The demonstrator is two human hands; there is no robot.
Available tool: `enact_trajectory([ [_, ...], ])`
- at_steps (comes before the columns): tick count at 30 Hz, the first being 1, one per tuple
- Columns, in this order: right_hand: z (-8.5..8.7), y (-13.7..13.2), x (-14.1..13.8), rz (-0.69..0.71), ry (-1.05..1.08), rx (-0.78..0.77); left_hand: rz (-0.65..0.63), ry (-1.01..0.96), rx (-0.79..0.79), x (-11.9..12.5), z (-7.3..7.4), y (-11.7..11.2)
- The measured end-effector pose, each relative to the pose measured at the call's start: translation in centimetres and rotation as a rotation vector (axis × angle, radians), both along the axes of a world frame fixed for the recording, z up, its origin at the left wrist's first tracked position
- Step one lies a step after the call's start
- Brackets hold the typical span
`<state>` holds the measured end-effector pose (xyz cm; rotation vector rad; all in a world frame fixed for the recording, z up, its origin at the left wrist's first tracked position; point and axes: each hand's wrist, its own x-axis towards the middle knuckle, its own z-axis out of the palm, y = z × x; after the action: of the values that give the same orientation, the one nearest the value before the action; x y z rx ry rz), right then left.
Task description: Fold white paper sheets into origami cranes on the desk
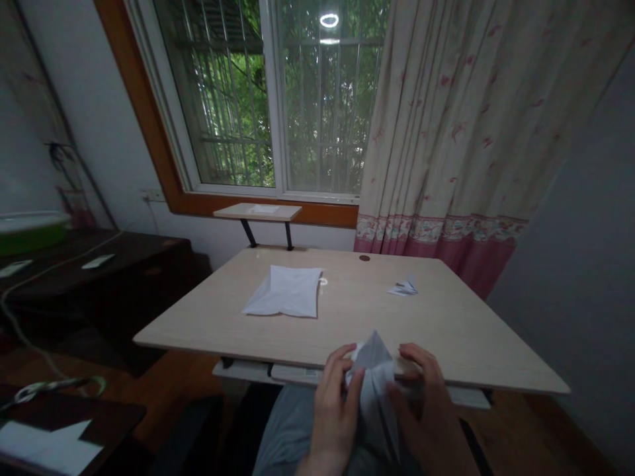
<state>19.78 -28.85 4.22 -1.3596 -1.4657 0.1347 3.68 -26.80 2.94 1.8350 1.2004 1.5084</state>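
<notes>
The paper (376,383) is white, the desk (357,304) pale beige, the cream curtain (446,99) pink-flecked above a deep-pink band (446,254).

Window (274,99): Green foliage (218,79) shows beyond metal bars (357,43).
Curtain (446,119): Floral fabric hangs at right, pink below.
Dark surface (149,251), left: A green container (32,237) and slim white object (98,262) sit apart.

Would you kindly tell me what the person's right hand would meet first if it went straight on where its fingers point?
The right hand would most likely first meet the folded, pointed white paper beside its fingertips; blur hides whether they already touch.
</notes>
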Motion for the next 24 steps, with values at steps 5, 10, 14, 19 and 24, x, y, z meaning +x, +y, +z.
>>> enact_trajectory([
  [5, -1.4, 0.9, -2.6, 0.01, -0.249, -0.027, 0.035, 0.141, 0.227, 0.0, -0.4, -0.2],
  [10, -2.1, 2.0, -1.4, -0.011, -0.456, 0.009, 0.026, 0.205, 0.164, -0.5, -0.7, 0.5],
  [14, -0.8, 2.7, 0.4, -0.028, -0.681, -0.051, -0.032, 0.216, 0.03, -1.0, 0.1, 1.5],
  [19, 5.3, 3.7, 2.1, -0.071, -0.924, -0.536, -0.123, 0.041, -0.16, -1.9, 2.0, 3.0],
  [24, 8.6, 5.6, 1.9, -0.103, -1.012, -0.359, -0.34, -0.375, -0.409, -1.4, 2.3, 4.8],
])
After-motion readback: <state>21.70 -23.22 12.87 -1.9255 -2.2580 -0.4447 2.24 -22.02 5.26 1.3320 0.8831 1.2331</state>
